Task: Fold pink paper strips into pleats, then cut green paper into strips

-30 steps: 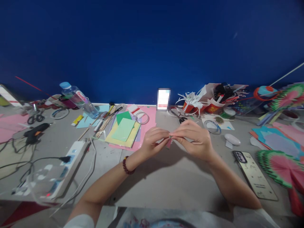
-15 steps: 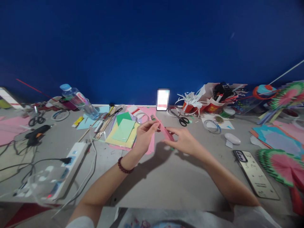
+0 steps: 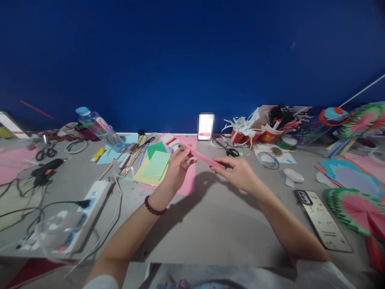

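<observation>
Folding looks done, we'd say, though nothing is fanned open yet. Our left hand point(image 3: 178, 166) pinches one end of the folded pink paper strip point(image 3: 204, 157) (coloured sheets point(image 3: 155, 166) lie just left of it), which bridges across to our right hand point(image 3: 240, 173), pinching the other end; opened paper fans point(image 3: 351, 206) sit well right.

Your paper strip point(image 3: 202, 157) spans between your left hand point(image 3: 177, 168) and right hand point(image 3: 240, 175), above the table point(image 3: 210, 228). A paper stack point(image 3: 156, 165) lies to its left, scissors point(image 3: 229, 150) behind it, and a phone point(image 3: 322, 220) to your right.
</observation>
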{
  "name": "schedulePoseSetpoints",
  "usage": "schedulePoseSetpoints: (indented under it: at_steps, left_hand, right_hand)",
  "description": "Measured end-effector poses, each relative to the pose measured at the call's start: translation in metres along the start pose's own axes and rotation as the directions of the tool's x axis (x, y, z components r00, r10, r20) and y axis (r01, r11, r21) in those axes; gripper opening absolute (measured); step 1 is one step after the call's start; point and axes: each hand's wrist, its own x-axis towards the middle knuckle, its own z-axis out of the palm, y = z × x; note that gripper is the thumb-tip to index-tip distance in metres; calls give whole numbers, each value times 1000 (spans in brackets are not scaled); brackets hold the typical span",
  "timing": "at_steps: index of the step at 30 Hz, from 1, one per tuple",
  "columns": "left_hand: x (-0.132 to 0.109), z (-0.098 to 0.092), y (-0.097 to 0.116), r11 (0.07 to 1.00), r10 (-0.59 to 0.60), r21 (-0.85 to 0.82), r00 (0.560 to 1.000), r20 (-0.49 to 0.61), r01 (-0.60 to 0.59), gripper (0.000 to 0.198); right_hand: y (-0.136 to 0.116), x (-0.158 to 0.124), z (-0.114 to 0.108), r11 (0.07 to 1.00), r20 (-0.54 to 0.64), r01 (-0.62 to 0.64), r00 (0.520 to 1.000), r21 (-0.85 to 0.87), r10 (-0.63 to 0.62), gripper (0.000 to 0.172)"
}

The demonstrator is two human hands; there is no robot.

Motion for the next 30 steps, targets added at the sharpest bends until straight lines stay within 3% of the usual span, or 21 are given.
schedulePoseSetpoints:
  at_steps: [2,4,6,8,11,14,17,19,24,30]
  left_hand:
    - [7,-8,3,992,69,94,993,97,-78,31]
    - [15,-18,11,940,134,274,958,254,-204,40]
    - [22,-28,21,813,5,523,902,432,-255,35]
    - [27,-36,28,650,-27,663,860,509,-372,21]
    - [26,-37,30,474,-25,714,803,596,-515,14]
    - [16,-25,22,412,-56,701,751,657,-582,19]
    - [2,-10,14,454,-46,676,742,669,-581,28]
    - [-3,-5,10,486,18,648,748,663,-586,23]
    - [-5,-7,0,593,82,596,777,624,-541,20]
    - [-6,-4,-7,763,56,495,805,590,-416,22]
  right_hand:
    - [1,0,-1,999,-24,44,999,-27,-45,22]
    - [3,1,-2,992,-67,97,992,-81,-103,23]
    - [5,2,-3,981,-108,139,982,-136,-154,23]
    - [7,4,-4,973,-145,162,972,-163,-186,21]
    - [7,4,-3,965,-194,181,957,-188,-217,21]
    - [5,2,1,951,-183,224,947,-213,-264,24]
    - [2,-2,5,940,-145,267,943,-212,-301,26]
    - [-1,-5,8,941,-150,284,938,-186,-312,27]
    - [-7,-8,13,969,-254,225,947,98,-195,24]
    - [-12,-11,16,937,-222,211,963,279,-151,17]
